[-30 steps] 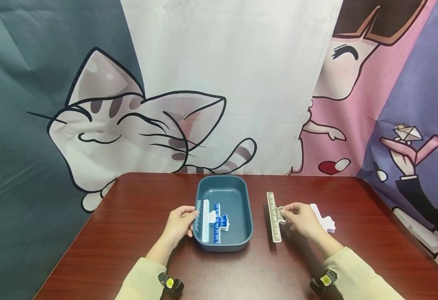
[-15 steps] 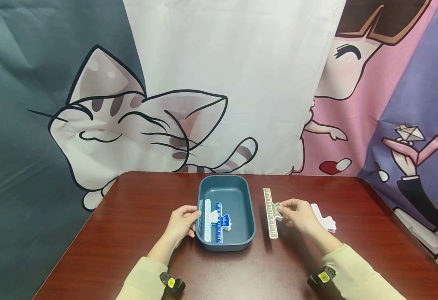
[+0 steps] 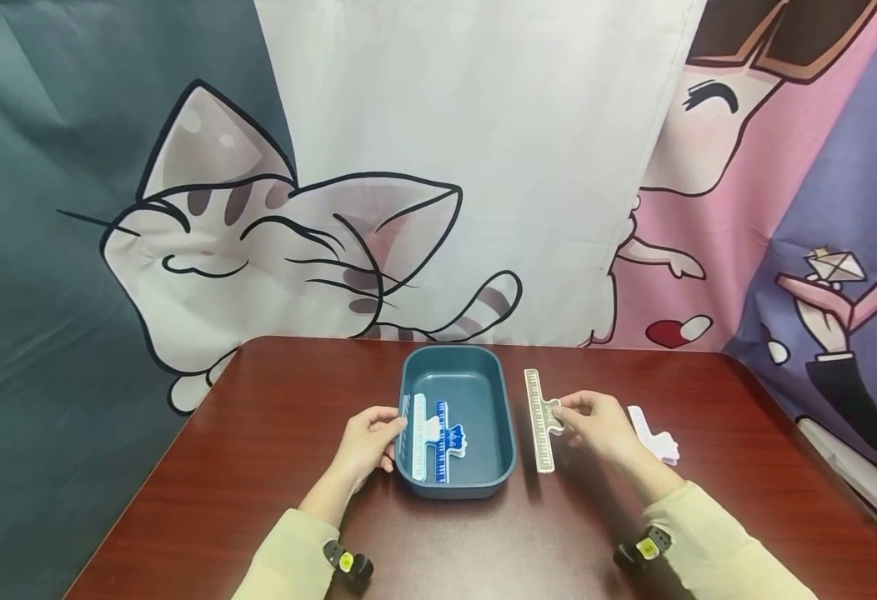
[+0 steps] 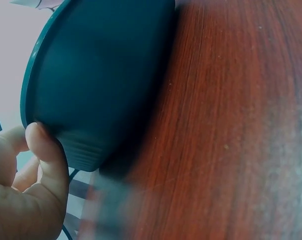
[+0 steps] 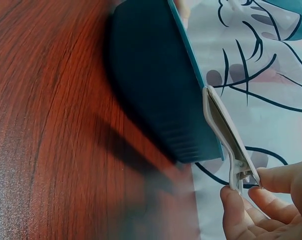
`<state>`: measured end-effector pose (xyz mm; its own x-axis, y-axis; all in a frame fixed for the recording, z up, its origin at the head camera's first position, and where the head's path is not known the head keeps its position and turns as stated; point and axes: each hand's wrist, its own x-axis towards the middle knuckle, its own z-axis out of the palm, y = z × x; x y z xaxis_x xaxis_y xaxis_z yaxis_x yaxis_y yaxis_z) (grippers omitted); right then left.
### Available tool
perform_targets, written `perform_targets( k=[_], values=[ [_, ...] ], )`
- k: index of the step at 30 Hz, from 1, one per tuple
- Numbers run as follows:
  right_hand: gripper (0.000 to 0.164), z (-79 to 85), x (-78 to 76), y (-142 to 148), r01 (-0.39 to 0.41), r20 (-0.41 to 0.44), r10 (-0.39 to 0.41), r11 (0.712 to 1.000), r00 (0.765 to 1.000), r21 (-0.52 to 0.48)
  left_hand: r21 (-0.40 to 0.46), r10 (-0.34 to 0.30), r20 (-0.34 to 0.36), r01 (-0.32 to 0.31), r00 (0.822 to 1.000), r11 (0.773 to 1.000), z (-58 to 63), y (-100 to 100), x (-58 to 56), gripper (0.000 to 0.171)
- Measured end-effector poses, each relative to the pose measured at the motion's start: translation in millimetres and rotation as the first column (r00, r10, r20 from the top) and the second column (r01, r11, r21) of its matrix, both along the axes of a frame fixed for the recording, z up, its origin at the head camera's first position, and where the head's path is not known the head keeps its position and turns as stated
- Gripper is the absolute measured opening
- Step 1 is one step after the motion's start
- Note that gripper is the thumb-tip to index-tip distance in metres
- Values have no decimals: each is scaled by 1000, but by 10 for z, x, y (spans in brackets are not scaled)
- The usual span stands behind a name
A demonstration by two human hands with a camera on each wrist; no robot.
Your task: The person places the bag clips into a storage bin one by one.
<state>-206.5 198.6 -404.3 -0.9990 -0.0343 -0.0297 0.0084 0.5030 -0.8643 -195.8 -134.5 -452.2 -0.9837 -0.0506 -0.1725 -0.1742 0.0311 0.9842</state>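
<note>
Shifted closer to the bin since the earlier frame, a beige, ruler-marked plastic clip (image 3: pixel 538 421) is held above the table, just right of the bin's right wall. On the near right, the right hand (image 3: pixel 599 423) pinches the clip's short handle between thumb and fingers; a hold at the middle of so long a bar could let it twist or slip should the pinch ease. At left, the left hand (image 3: pixel 367 437) pinches the left rim of the teal, rounded rectangular bin (image 3: pixel 483 417); an uneven pull there might slide or tip it. Inside, toward the near left, lie a white ruler-edged plastic clip (image 3: pixel 419 442) and a royal-blue ruler-edged clip (image 3: pixel 441 442). Carried too low, the beige bar could snag the right rim; dropped too far left, it could land on the blue clip. Right of the right hand, a pale lilac plastic clip (image 3: pixel 652 433) lies on the reddish-brown wood-grained table (image 3: pixel 258 442), exposed to a brush from the sleeve (image 3: pixel 716 542). Farthest stands a cartoon-printed fabric backdrop (image 3: pixel 438 83).
</note>
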Motion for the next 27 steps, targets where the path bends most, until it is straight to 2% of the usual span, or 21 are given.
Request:
perform_targets(
  k=[27],
  values=[
    [24, 88, -37, -153, -43, 0, 43, 999, 999, -17, -34, 12, 2, -12, 1000, 999, 4, 7, -2, 29]
  ],
)
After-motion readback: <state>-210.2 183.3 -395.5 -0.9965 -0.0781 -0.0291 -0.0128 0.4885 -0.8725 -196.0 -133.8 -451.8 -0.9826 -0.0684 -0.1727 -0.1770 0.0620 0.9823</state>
